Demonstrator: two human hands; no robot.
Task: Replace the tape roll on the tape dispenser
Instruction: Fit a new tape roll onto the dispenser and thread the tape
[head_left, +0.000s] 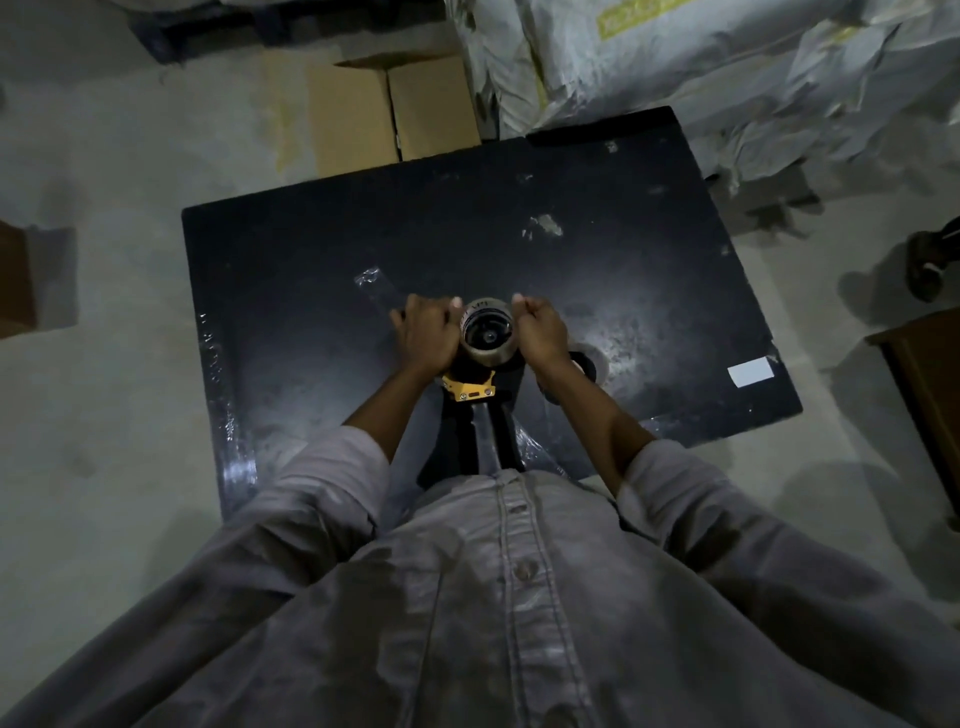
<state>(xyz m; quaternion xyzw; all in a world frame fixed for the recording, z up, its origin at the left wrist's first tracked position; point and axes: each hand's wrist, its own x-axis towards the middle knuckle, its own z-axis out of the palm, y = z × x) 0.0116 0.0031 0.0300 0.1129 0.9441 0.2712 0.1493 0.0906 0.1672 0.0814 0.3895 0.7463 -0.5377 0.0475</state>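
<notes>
Shirt: a grey buttoned shirt (519, 597) fills the near part of the view, sleeves pushed up the forearms.
Dispenser: a black hand-held dispenser (475, 410) with a yellow plate stands on the bench (311, 249) just beyond the shirt, its handle pointing back toward the person.
Roll: the roll (488, 332) sits at the far end of the dispenser, over the hub, its open core facing up; whether it is fully seated cannot be told.
Left hand: the left hand (428, 332) is curled against the roll's left side, fingers wrapped down around it, thumb up at the far rim.
Right hand: the right hand (543, 330) is closed against the roll's right side in the same way, thumb raised by the far rim.
Grip: both hands look clenched on the roll, one on each side.
Second roll: a pale ring (592, 364) lies on the bench just right of the dispenser, partly hidden by the right wrist; likely another roll.
Handling, roll: probably light and stiff across its cardboard core, with smooth outer wraps that may slip under dry fingers and a tacky free end.
Where to hold: the outer band on opposite sides, as now, keeps the core clear for the hub.
Handling, dispenser: likely light and prone to tip or slide on the glossy bench when pressed.
Risk: the cutter edge, not visible here, is probably sharp.
Surroundings: a cardboard box (395, 109) and bags (675, 62) lie beyond the bench's far edge.
</notes>
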